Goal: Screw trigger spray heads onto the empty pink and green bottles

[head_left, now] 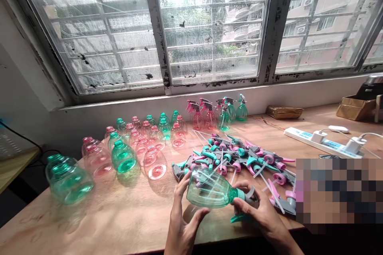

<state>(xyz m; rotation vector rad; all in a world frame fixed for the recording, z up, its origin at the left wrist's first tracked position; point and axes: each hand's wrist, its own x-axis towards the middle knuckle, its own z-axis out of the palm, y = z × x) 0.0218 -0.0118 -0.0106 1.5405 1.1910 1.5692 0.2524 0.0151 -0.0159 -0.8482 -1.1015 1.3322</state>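
A green transparent bottle [209,189] lies sideways in the air above the front of the table, its base to the left. My left hand [184,211] curves loosely around the base end, fingers behind it and thumb below. At the neck, my right hand [254,207] is closed on a grey and teal spray head [239,194], whose teal trigger hangs beneath the fingers. A straw shows through the bottle wall. Just beyond my hands lies a heap of loose spray heads [239,151] in pink, teal and grey, many with white straws.
Several open green and pink bottles [124,157] stand on the wooden table [125,211] to the left. Assembled spray bottles [210,117] stand along the window wall. A power strip [323,141] with plugs and a brown package [284,112] lie right. A blurred patch covers the lower right.
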